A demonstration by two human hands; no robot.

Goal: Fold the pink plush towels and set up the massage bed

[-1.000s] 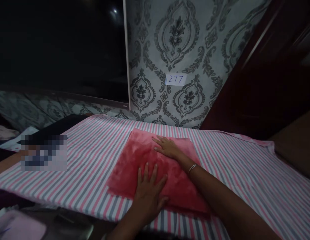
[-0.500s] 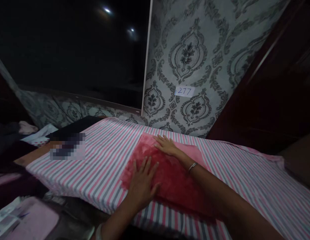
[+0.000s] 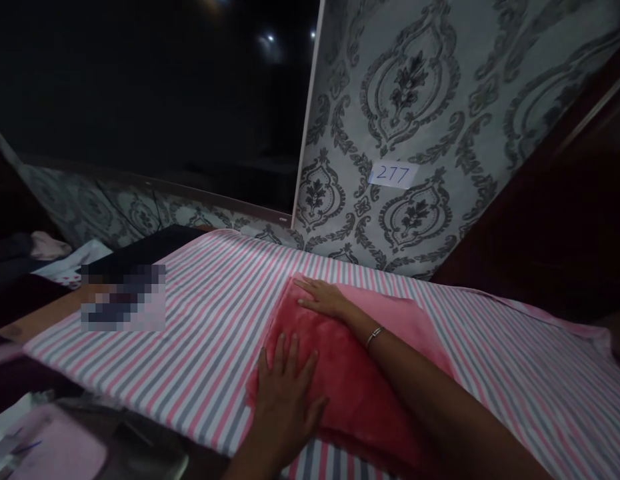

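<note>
A red-to-pink plush cloth (image 3: 355,373), flat and roughly rectangular, lies on a table covered with a striped cloth (image 3: 205,313). My left hand (image 3: 287,397) rests palm down on the plush cloth's near left part, fingers spread. Farther back, my right hand (image 3: 321,298) lies flat near the far left corner, its fingers stretched out to the left. Neither hand grips the fabric. My right forearm, with a metal bangle at the wrist, crosses over the plush cloth and hides part of its right side.
A large dark television screen (image 3: 155,100) is on the patterned wall behind the table, beside a paper label (image 3: 393,175) reading 277. A blurred-out patch (image 3: 123,298) covers something at the table's left. A pink item (image 3: 60,443) sits low at the left.
My view has shifted slightly. Both hands remain flat on the plush cloth, and its surface looks smoother. My right hand lies a little closer to the cloth's far left corner.
</note>
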